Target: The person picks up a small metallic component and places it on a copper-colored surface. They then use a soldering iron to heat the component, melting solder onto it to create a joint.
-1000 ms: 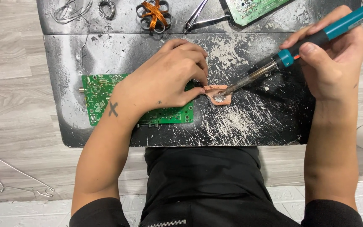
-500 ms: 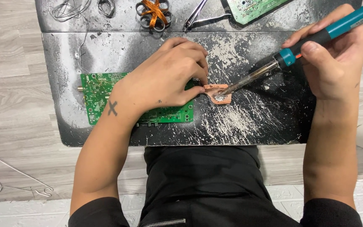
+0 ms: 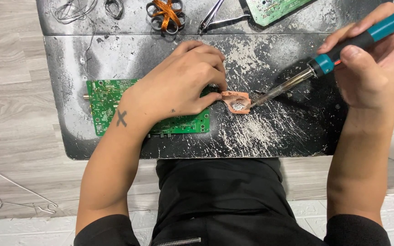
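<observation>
Step in hand: soldering work, by my reading; the tip of the soldering iron (image 3: 343,57) rests against the right edge of a small copper-coloured piece (image 3: 236,101) with a silvery patch in its middle.
Right hand (image 3: 372,64): its grip is clenched round the teal and black handle of the iron, shaft slanting down and to the left.
Left hand (image 3: 178,86): lies over the green circuit board (image 3: 103,102), thumb and forefinger pinching the left edge of the copper piece to steady it.
Where the piece is: on the dark, scarred metal table (image 3: 288,132), just right of the board and touching the iron's tip.
Next move calls for: a steady tip and a firm pinch, I'd judge, since the fingertips sit very near the hot end.
Further back: a copper wire coil (image 3: 166,13), tweezers (image 3: 215,16), loose grey wire (image 3: 76,9) and a second board (image 3: 274,7), all well apart from the work.
On the floor: a wire hanger (image 3: 14,198), at the left.
In the way: nothing between iron and piece; only the left fingers crowd it.
</observation>
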